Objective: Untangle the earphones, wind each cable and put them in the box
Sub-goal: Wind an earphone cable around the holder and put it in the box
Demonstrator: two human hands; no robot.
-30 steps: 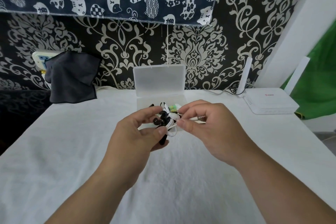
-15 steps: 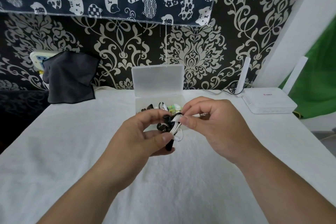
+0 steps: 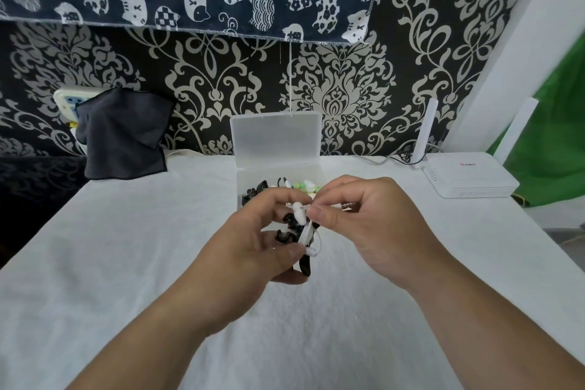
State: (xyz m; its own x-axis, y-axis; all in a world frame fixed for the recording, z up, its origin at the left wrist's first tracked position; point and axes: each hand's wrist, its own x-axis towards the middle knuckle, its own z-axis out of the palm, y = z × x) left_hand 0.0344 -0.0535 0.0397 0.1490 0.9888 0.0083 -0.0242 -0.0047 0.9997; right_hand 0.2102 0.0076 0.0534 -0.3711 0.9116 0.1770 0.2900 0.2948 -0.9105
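A tangled bunch of black and white earphones (image 3: 297, 228) hangs in the air above the white tablecloth. My left hand (image 3: 253, 250) grips the bunch from the left, thumb below and fingers curled over the top. My right hand (image 3: 364, 225) pinches a white cable of the bunch between thumb and forefinger. Just behind the hands stands a clear plastic box (image 3: 250, 177) with its lid (image 3: 275, 139) upright. More earphones, black and pale green (image 3: 305, 185), lie inside it.
A white router (image 3: 468, 177) with two antennas stands at the back right. A dark cloth (image 3: 123, 133) hangs over a wall socket at the back left. The white cloth (image 3: 126, 263) covers the table to the patterned wall.
Both hands have carried the earphone bunch a little lower and nearer to me. The right hand's pinch has shifted onto the white cable at the bunch's top.
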